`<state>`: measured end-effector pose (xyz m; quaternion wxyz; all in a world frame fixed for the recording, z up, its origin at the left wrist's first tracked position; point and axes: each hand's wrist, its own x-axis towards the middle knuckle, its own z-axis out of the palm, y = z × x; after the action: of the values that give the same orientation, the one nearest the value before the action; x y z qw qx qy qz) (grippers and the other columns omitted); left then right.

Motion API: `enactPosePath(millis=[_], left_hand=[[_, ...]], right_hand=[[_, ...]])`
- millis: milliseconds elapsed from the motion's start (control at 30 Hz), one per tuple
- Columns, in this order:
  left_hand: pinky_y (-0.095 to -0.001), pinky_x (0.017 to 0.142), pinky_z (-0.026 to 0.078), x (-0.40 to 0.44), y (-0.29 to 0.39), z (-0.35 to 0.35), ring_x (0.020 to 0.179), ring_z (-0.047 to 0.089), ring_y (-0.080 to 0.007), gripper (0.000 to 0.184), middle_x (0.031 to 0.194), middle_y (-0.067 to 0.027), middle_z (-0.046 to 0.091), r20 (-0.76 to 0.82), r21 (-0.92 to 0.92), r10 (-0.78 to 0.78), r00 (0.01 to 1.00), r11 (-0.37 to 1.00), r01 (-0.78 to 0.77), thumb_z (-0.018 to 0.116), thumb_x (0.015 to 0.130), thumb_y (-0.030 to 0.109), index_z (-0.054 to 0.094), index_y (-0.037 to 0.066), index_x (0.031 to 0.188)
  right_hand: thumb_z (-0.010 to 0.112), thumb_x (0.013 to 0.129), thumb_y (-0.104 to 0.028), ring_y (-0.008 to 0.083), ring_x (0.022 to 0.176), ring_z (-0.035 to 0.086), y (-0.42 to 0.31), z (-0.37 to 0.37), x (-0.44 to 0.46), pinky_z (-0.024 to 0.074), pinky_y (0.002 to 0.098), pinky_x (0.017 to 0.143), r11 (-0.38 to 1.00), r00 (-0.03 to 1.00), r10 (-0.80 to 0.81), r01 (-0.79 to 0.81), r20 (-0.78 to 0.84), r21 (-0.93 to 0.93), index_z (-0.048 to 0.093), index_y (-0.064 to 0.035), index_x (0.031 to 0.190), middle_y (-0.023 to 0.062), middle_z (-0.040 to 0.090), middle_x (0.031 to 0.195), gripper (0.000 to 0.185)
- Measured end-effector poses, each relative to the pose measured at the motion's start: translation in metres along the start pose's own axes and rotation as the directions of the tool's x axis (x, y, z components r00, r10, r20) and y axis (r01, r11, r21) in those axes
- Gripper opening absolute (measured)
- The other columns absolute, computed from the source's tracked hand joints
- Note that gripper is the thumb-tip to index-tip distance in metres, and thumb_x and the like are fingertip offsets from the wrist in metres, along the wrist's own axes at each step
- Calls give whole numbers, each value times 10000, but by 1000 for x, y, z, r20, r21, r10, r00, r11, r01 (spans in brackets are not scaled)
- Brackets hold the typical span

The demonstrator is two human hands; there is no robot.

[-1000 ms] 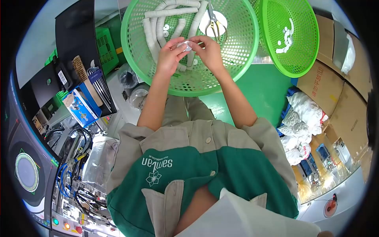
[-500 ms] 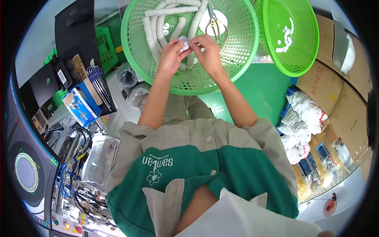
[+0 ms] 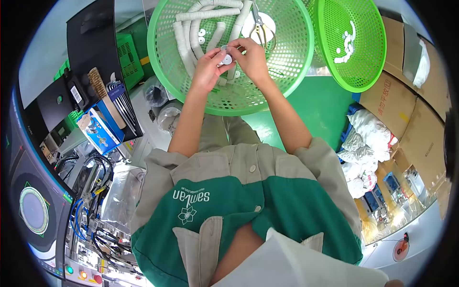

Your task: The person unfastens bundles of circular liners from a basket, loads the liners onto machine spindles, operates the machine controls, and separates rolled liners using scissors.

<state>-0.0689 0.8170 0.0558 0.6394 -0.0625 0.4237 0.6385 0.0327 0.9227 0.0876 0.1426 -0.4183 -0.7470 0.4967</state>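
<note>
Over the large green plastic basket (image 3: 158, 67), my left hand (image 3: 207, 71) is closed on small white round discs (image 3: 226, 60), each with a dark spot at its centre. My right hand (image 3: 250, 59) pinches at the upper edge of the same discs, its fingertips touching them. Below, in the basket, lie long rolls of stacked white discs (image 3: 193, 36), some curved. A few loose discs (image 3: 201, 40) lie between the rolls. Scissors (image 3: 260, 28) with yellowish handles rest on a white round plate-like piece (image 3: 248, 24). How many discs the hands hold is unclear.
A second green basket (image 3: 370, 79) at the right holds a short row of white pieces (image 3: 349, 45). Cardboard boxes (image 3: 382, 103) and white plastic bags (image 3: 370, 138) stand farther right. At the left are a brush (image 3: 97, 82), hex keys (image 3: 123, 107), a monitor (image 3: 28, 162) and machine cables.
My right fingers have shifted slightly up and left over the discs, and a disc now faces the camera more fully. My left hand stays nearly in place.
</note>
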Motion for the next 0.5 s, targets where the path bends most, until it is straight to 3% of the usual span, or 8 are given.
enactPosePath(millis=[133, 267, 400, 500], left_hand=[[-402, 969, 474, -3, 4, -3, 1037, 583, -256, 308, 1118, -145, 583, 21, -190, -22, 1000, 981, 25, 443, 974, 206, 516, -47, 1133], [-411, 1006, 441, 2, 2, -9, 1118, 541, -278, 358, 1196, -176, 545, 49, -338, -47, 998, 939, 60, 430, 967, 171, 446, -75, 1226], [-414, 1032, 416, 0, 2, -11, 1165, 507, -280, 396, 1257, -199, 500, 108, -302, 24, 994, 953, 10, 419, 951, 94, 372, -93, 1297], [-413, 1045, 399, -2, 2, -8, 1181, 491, -277, 390, 1271, -209, 485, 83, -258, 64, 994, 965, -41, 413, 946, 62, 376, -87, 1305]], right_hand=[[665, 793, -63, 145, 682, 631, 0, -5, 4, 506, 276, 640, 879, 971, 232, -236, 62, 414, 666, -3, 926, 101, 670, 779, 146], [681, 795, -84, 120, 696, 639, -3, -2, -7, 509, 251, 659, 962, 975, 205, -217, 90, 164, 668, 5, 897, 88, 683, 769, 136], [685, 789, -88, 127, 694, 642, 3, 2, -8, 509, 255, 650, 942, 966, 248, -257, 65, 216, 666, 8, 898, 92, 683, 771, 146], [687, 786, -87, 127, 690, 641, -3, 0, -10, 508, 258, 647, 950, 961, 265, -273, 74, 152, 662, 11, 895, 93, 681, 766, 149]])
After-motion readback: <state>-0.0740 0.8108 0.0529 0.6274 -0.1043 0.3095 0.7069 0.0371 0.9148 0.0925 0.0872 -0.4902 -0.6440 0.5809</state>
